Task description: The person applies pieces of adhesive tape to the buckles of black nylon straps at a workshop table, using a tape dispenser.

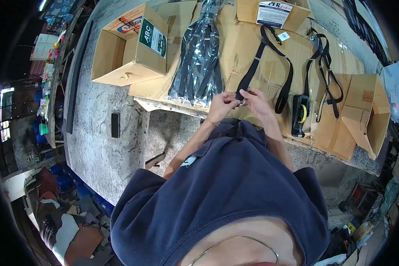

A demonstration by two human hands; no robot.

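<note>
At the table's front edge my left hand (223,105) and my right hand (255,103) are close together, fingers pinched. Between them is the end of a black strap (252,71), with a small shiny metal piece at the fingertips. From my right hand the strap runs up and loops over the flattened cardboard (239,48). Just left of my hands lies a clear plastic bag (197,62) of black straps. A black tape dispenser (299,116) with a yellow roll is to the right, beside more black straps (326,73).
An open cardboard box (150,66) stands at the left, another box (275,15) at the back and a third (368,113) at the right. A black phone (115,125) lies on the grey table (97,150). Leather scraps (82,241) are piled at the lower left.
</note>
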